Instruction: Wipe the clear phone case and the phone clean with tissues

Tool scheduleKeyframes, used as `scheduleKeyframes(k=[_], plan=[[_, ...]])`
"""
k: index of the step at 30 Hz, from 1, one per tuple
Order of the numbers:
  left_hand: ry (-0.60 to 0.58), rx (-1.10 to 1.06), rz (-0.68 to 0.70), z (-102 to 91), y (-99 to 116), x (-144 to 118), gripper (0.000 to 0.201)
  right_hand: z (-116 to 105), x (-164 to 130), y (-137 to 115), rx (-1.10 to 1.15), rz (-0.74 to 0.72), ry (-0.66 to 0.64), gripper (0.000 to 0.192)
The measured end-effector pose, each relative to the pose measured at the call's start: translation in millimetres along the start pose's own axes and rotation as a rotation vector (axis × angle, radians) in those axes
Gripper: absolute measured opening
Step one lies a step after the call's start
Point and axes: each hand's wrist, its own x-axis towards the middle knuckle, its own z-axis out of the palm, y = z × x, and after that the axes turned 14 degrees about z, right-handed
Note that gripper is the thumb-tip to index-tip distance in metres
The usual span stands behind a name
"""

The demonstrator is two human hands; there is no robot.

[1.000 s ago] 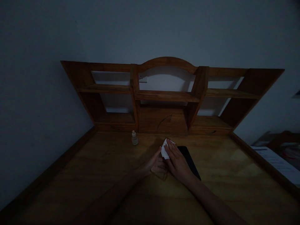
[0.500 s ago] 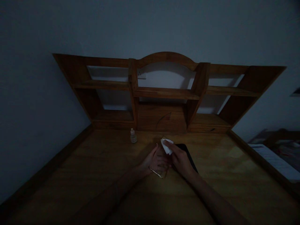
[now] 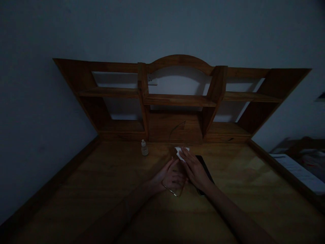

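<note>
A clear phone case [image 3: 170, 190] with a shiny rim lies in my left hand [image 3: 167, 176], whose fingers show through it as they support it from below. My right hand [image 3: 196, 169] presses a folded white tissue [image 3: 178, 151] against the far end of the case. Partly hidden under my right hand and forearm, a black phone [image 3: 206, 169] rests on the wooden desk [image 3: 109, 183]. Beyond my left hand stands a small clear dropper bottle [image 3: 144, 149] with a pale cap.
A wooden shelf unit [image 3: 179, 100] runs along the back of the desk. Behind it, a socket [image 3: 152, 81] is on the wall. To the right, past the desk's raised edge, lie white papers [image 3: 296, 171]. The room is dim.
My right hand has slid slightly up the case with the tissue, its fingers now flatter over it. More of the phone's near end shows. My left hand stays nearly in place.
</note>
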Motion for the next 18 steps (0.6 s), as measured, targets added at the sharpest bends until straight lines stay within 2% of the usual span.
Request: scheduleKeyframes(k=[4, 7, 11, 18], plan=[[0.000, 0.025, -0.012, 4.7, 5.4, -3.3, 0.077, -0.2, 0.3, -5.3, -0.119, 0.016, 0.061, 0.049], [-0.018, 0.018, 0.000, 6.9, 6.3, -4.3, 0.075, -3.6, -2.1, -6.7, -0.159, 0.092, 0.101, 0.047], [0.003, 0.057, -0.012, 9.9, 6.8, -5.5, 0.075, -7.0, -3.5, -7.6, -0.158, 0.191, 0.087, 0.042], [-0.003, 0.051, 0.003, 12.9, 8.3, -8.6, 0.079, -10.9, -1.5, -4.2, -0.135, 0.170, 0.078, 0.037]])
